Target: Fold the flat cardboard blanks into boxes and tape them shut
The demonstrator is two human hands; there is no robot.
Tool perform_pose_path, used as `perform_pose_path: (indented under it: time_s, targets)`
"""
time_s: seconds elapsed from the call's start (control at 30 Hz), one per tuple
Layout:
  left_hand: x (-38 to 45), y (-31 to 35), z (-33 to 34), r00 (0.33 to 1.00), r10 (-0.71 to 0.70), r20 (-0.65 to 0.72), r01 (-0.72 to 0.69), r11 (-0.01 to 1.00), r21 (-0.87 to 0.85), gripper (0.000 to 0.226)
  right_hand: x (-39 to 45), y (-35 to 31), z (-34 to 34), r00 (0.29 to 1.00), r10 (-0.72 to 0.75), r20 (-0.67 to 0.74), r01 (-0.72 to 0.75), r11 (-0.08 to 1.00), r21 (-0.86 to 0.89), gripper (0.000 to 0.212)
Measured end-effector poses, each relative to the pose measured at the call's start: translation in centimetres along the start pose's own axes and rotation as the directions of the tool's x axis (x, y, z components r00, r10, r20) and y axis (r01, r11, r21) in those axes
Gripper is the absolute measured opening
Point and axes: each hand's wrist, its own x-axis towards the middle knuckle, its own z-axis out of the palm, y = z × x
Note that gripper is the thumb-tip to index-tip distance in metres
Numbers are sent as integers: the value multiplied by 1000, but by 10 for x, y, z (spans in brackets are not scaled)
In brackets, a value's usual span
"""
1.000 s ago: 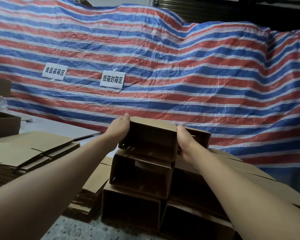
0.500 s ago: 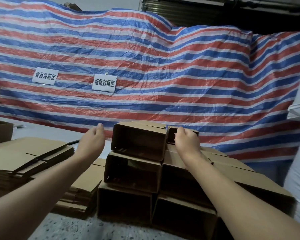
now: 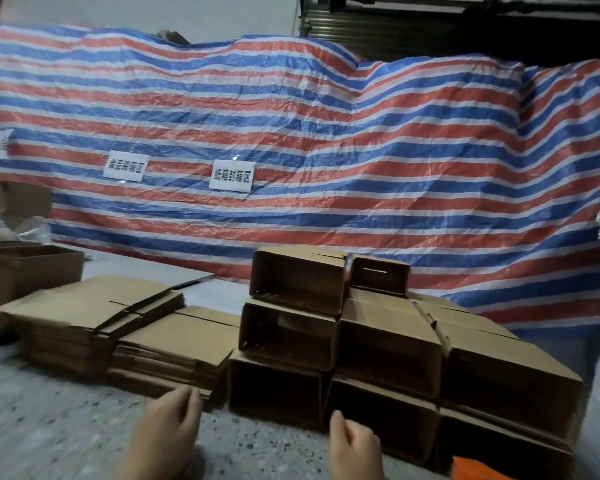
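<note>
Striped tarp (image 3: 361, 140) behind desk (image 3: 49, 427); both hands (image 3: 168, 426) low, loosely curled, holding nothing; folded boxes (image 3: 297, 280) stacked ahead; next blank likely from flat stack (image 3: 94, 306) at left.

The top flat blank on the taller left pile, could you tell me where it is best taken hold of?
Probably by the near right edge of the top flat blank, coming from the front. That edge overhangs the lower pile beside it, so fingers of the left hand could slip under.
</note>
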Motion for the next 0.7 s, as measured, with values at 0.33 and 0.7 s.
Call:
perform_pose_path:
  time_s: [0.33,0.7]
  targets:
    - [72,-1,0,984,149,97,-171,941,290,35,2,20,3,996,76,-55,-73,996,55,53]
    - [128,-22,15,764,-56,642,-410,727,551,95,3,21,1,993,115,13,-115,992,51,51]
